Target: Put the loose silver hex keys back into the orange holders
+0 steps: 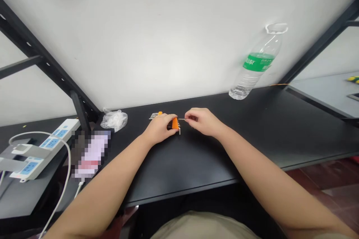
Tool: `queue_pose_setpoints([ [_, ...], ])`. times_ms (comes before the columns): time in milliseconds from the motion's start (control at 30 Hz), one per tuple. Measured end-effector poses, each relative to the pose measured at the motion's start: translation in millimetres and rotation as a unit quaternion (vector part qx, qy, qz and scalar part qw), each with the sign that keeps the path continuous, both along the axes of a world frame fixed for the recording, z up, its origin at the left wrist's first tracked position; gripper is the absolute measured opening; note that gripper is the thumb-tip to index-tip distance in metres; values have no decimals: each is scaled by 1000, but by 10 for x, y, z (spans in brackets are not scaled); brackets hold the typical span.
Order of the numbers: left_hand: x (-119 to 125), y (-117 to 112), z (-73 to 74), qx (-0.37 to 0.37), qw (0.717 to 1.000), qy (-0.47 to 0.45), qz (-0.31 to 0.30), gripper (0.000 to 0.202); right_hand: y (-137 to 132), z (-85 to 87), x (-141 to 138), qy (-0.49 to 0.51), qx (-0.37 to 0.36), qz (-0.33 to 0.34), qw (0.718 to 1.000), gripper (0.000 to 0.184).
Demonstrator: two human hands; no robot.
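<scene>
My left hand [160, 129] grips an orange hex key holder [175, 123] over the black table. Several metal keys sit in the holder, and the bent end of one hangs below it at the right. Between the fingertips of my right hand [202, 120] is a thin metal hex key [181, 119], which reaches left to the holder's upper edge. Whether its tip is inside a slot, I cannot tell. The long ends of several keys and a second orange piece [160, 113] show behind my left hand.
A crumpled clear plastic bag [114, 120] lies left on the black table [196, 164]. A large water bottle [256, 65] stands by the wall at the right. Farther left are a blurred-out phone [92, 155], a white power strip [46, 149] and a white cable [69, 160].
</scene>
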State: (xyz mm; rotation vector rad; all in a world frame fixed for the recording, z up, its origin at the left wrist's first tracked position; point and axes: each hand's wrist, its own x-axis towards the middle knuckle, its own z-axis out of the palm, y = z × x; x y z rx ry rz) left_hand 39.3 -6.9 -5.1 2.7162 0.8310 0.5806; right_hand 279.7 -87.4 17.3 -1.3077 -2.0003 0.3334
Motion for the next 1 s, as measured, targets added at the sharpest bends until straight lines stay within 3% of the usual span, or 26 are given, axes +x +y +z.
queue_pose_setpoints([
  [1000,4,-22,22,17,1000,3,-17,51,-19,-10,-35,79,-93,-1,992,9],
])
